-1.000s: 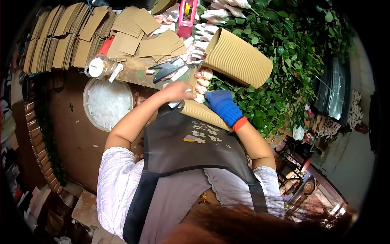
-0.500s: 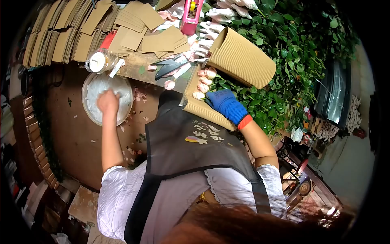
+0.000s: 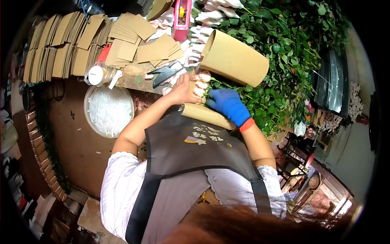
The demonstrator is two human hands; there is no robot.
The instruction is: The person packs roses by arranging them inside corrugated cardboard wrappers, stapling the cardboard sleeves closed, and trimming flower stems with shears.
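Several pale pink rose heads [image 3: 202,84] lie in a row on corrugated cardboard [image 3: 207,115], whose near edge is curled over by the dark apron. At the left side of the roses is my bare left hand [image 3: 181,91], its thumb and fingers spread apart beside the blooms. My right hand [image 3: 228,105], in a blue glove with a red cuff, lies over the stems just right of the roses; its fingers are blurred, and what they hold, if anything, is hidden. Black-handled scissors [image 3: 164,74] rest on the wooden bench [image 3: 129,77] beyond my left hand.
A round tub [image 3: 87,117] holds small white pieces. Cardboard stacks [image 3: 61,61], loose cards [image 3: 152,53], a clear jar with white lid [image 3: 96,75] and a pink tape dispenser [image 3: 182,24] stand beyond. Right are a rolled corrugated sheet [image 3: 236,59] and leafy stems [image 3: 284,69].
My left hand went from the roses to the tub of white pieces, and is now back beside the roses. My right hand has stayed near the stems and is now blurred.
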